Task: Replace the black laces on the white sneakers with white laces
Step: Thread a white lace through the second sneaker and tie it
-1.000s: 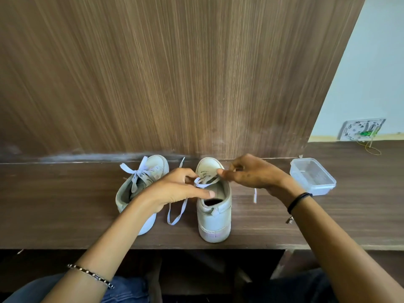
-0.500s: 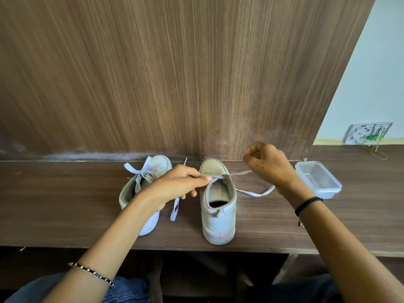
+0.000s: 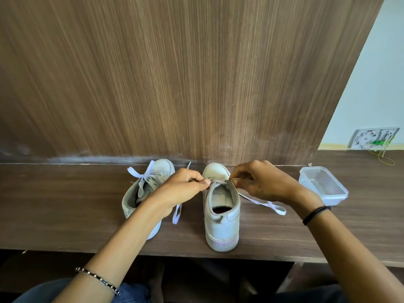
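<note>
Two white sneakers stand on the wooden shelf (image 3: 65,206), heels toward me. The left sneaker (image 3: 140,193) carries a white lace tied in a bow. On the right sneaker (image 3: 222,217) a white lace (image 3: 262,203) is partly threaded; one loose end trails on the shelf to its right, the other hangs at its left side. My left hand (image 3: 183,189) pinches the lace at the sneaker's left eyelets. My right hand (image 3: 262,182) pinches the lace at the right eyelets. No black lace is in view.
A clear plastic container (image 3: 322,185) sits on the shelf to the right of my right hand. A wood-grain panel (image 3: 175,84) rises right behind the sneakers. A white wall socket with wires (image 3: 373,141) is at the far right. The shelf's front edge runs just below the sneakers' heels.
My right hand pulled the lace out to the right, then came back to the right sneaker's eyelets. The lace end now lies slack on the shelf. My left hand stayed at the sneaker.
</note>
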`<state>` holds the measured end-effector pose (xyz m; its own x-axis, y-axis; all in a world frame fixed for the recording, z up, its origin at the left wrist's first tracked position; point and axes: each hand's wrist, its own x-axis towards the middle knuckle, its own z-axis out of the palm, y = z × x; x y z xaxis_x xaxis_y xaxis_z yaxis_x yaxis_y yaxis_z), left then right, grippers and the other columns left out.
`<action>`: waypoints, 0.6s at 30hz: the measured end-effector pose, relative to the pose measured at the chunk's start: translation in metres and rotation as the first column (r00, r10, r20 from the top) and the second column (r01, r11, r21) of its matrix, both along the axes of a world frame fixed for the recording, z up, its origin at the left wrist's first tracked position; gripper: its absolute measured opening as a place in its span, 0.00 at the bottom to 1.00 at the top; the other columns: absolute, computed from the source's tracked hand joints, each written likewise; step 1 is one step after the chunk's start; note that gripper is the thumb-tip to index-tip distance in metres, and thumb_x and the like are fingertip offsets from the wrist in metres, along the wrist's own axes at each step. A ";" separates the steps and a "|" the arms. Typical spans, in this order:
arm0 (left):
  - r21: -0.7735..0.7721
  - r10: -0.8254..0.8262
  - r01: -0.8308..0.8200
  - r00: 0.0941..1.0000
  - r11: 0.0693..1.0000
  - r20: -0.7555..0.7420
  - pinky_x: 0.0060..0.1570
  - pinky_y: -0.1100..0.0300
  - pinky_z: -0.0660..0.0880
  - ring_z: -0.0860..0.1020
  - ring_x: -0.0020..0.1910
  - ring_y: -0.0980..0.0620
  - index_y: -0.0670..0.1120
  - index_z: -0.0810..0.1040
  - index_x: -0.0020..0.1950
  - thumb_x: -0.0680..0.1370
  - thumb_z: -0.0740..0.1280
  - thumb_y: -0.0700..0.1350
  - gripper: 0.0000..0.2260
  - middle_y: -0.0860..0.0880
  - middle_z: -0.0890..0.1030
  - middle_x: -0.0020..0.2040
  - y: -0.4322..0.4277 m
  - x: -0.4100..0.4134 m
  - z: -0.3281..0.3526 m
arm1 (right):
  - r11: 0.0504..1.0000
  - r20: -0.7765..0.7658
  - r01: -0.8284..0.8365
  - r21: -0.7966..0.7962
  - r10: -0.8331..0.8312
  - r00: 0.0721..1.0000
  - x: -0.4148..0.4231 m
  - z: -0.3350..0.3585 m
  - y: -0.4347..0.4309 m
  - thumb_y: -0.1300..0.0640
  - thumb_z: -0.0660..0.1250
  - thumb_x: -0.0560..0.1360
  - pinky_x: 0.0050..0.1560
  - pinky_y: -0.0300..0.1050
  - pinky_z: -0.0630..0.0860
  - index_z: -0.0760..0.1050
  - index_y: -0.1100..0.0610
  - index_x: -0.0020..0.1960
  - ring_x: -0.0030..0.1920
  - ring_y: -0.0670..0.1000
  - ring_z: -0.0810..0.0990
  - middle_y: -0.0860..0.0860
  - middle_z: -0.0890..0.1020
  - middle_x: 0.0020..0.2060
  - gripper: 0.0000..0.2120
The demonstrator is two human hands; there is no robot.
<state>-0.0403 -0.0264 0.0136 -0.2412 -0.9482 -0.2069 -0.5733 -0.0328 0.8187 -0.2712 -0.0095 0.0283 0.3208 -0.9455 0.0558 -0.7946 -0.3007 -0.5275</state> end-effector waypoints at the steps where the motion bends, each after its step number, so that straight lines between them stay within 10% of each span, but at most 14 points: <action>1: -0.003 0.005 -0.005 1.000 1.000 0.007 0.55 0.60 0.71 0.77 0.50 0.50 0.46 0.84 0.47 0.81 0.69 0.52 0.11 0.49 0.79 0.44 0.001 0.000 0.000 | 1.000 -0.010 0.003 -0.020 -0.003 1.000 0.000 0.000 0.000 0.55 0.69 0.80 0.47 0.27 0.74 0.85 0.51 0.54 0.46 0.37 0.82 0.42 0.86 0.43 0.06; 10: 0.024 -0.002 0.002 1.000 1.000 0.014 0.67 0.51 0.74 0.81 0.58 0.46 0.45 0.83 0.51 0.82 0.67 0.51 0.10 0.42 0.84 0.57 0.002 0.001 0.004 | 0.975 0.091 0.121 0.184 -0.140 0.986 0.002 0.010 0.002 0.55 0.67 0.76 0.44 0.35 0.68 0.84 0.49 0.38 0.41 0.40 0.78 0.38 0.80 0.31 0.10; 18: 0.048 -0.038 0.040 0.999 0.998 -0.036 0.33 0.69 0.66 0.70 0.31 0.61 0.47 0.84 0.51 0.81 0.69 0.49 0.07 0.57 0.76 0.32 0.002 0.003 0.007 | 0.980 0.096 0.063 0.188 -0.083 0.992 0.004 0.008 0.008 0.55 0.66 0.78 0.46 0.38 0.75 0.82 0.52 0.42 0.41 0.39 0.82 0.45 0.86 0.37 0.09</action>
<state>-0.0372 -0.0241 0.0208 -0.2860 -0.9268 -0.2434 -0.5458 -0.0513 0.8364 -0.2671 -0.0017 0.0363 0.2522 -0.9632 -0.0924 -0.7493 -0.1340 -0.6486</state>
